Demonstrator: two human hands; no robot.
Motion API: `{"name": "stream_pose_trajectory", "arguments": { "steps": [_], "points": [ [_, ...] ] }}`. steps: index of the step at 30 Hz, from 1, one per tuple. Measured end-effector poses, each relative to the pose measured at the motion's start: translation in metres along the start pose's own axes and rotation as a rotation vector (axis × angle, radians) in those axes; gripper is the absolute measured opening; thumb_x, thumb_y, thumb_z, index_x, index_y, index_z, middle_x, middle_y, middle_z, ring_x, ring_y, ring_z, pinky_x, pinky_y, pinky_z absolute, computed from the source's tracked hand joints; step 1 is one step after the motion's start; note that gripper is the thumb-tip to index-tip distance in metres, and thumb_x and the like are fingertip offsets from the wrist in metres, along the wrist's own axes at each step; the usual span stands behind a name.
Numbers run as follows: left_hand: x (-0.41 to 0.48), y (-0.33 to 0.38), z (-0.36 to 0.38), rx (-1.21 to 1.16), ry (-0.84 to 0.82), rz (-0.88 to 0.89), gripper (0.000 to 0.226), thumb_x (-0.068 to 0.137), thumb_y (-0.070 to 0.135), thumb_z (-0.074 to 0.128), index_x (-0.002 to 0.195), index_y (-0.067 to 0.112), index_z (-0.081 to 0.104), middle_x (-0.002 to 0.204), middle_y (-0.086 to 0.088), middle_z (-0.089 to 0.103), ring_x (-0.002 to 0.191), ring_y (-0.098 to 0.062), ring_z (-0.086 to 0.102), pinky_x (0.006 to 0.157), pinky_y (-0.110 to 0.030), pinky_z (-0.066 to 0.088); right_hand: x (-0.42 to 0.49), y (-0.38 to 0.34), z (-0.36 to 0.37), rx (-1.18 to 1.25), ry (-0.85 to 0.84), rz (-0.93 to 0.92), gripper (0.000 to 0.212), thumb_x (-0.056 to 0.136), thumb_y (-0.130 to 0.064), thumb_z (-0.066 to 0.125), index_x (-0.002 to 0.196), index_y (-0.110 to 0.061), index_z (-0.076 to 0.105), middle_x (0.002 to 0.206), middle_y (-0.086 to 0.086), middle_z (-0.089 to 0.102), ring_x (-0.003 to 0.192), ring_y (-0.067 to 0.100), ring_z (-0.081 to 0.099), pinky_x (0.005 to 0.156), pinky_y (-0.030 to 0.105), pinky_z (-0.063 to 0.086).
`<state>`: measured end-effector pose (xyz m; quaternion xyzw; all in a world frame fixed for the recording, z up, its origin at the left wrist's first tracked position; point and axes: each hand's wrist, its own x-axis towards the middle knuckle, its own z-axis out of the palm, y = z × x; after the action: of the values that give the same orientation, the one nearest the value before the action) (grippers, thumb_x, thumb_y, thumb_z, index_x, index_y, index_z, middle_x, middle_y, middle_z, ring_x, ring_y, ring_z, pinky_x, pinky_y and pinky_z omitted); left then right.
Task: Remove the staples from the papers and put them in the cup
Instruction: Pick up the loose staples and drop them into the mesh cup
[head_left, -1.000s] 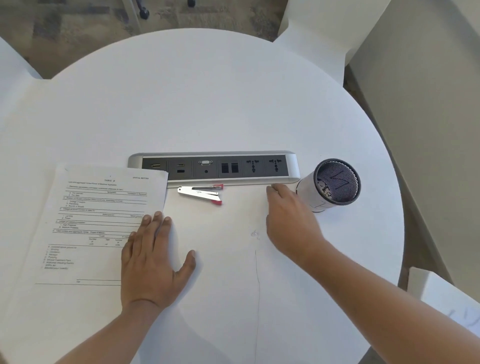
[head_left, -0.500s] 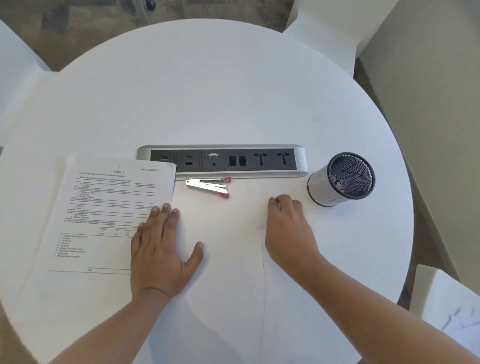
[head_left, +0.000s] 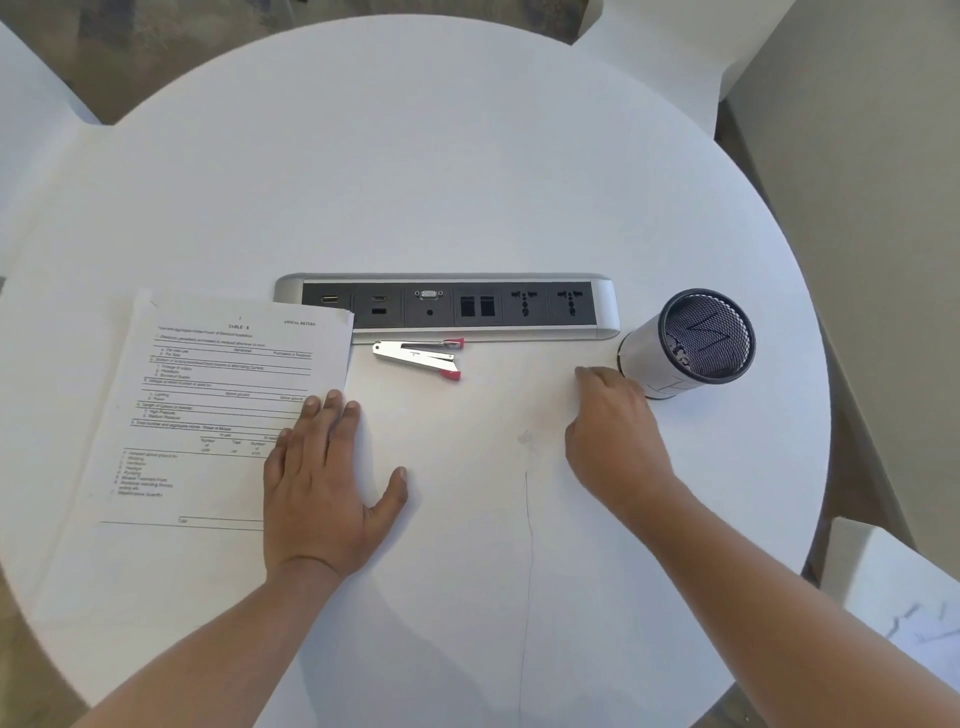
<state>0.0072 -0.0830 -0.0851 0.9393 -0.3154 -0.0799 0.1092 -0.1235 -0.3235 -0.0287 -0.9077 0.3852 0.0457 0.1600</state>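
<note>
Papers (head_left: 218, 405) lie under flat left hand (head_left: 322, 488); right hand (head_left: 613, 441) (curled, contents unclear) sits beside cup (head_left: 691, 343).

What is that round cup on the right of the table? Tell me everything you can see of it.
The cup is a round black wire-mesh holder with a dark rim, its outside wrapped in white paper. It stands upright on the white table, just beyond the right end of the socket strip. The right hand lies close beside its base; whether they touch is unclear.
</note>
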Motion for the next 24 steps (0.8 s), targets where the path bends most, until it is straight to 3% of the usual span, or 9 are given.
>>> {"name": "stream_pose_trajectory", "arguments": {
  "steps": [5,9,13,17,24],
  "points": [
    [0.000,0.001,-0.001,-0.002,0.004,-0.002,0.083,0.082,0.063,0.039,0.146,0.009,0.044,0.157,-0.008,0.040,0.150,-0.026,0.029,0.119,-0.049,0.026,-0.013,-0.010,0.007,-0.113,-0.018,-0.187,0.044,0.063,0.015,0.044,0.101,0.000,0.060,0.108,0.015,0.057,0.094,0.034,0.051,0.074,0.035,0.049],
    [0.000,0.001,0.000,-0.007,0.002,-0.003,0.083,0.082,0.063,0.040,0.146,0.009,0.044,0.157,-0.008,0.040,0.150,-0.026,0.029,0.119,-0.049,0.026,-0.037,-0.016,0.015,-0.095,-0.109,-0.334,0.052,0.064,0.015,0.049,0.111,-0.003,0.061,0.111,0.010,0.058,0.097,0.031,0.054,0.070,0.037,0.055],
    [0.000,0.000,0.000,-0.007,0.005,-0.005,0.084,0.082,0.064,0.040,0.145,0.009,0.045,0.157,-0.008,0.040,0.149,-0.026,0.029,0.119,-0.049,0.026,-0.023,-0.007,0.010,0.094,-0.033,-0.200,0.050,0.072,0.012,0.052,0.114,-0.011,0.066,0.101,0.006,0.068,0.089,0.030,0.063,0.073,0.041,0.055],
    [0.001,0.001,-0.001,-0.002,0.004,-0.004,0.084,0.082,0.064,0.039,0.145,0.010,0.044,0.157,-0.008,0.040,0.150,-0.026,0.029,0.119,-0.048,0.026,-0.012,-0.005,-0.002,0.126,0.022,-0.042,0.023,0.084,-0.008,0.057,0.101,-0.019,0.069,0.091,-0.002,0.072,0.081,0.026,0.065,0.068,0.036,0.052],
    [0.000,0.001,-0.001,-0.005,0.007,-0.001,0.083,0.083,0.064,0.039,0.146,0.009,0.044,0.157,-0.008,0.040,0.150,-0.027,0.029,0.119,-0.049,0.026,-0.017,-0.010,0.002,0.172,-0.104,-0.002,0.009,0.081,-0.014,0.069,0.088,-0.017,0.065,0.081,-0.003,0.069,0.080,0.022,0.062,0.072,0.034,0.051]
  ]
}}
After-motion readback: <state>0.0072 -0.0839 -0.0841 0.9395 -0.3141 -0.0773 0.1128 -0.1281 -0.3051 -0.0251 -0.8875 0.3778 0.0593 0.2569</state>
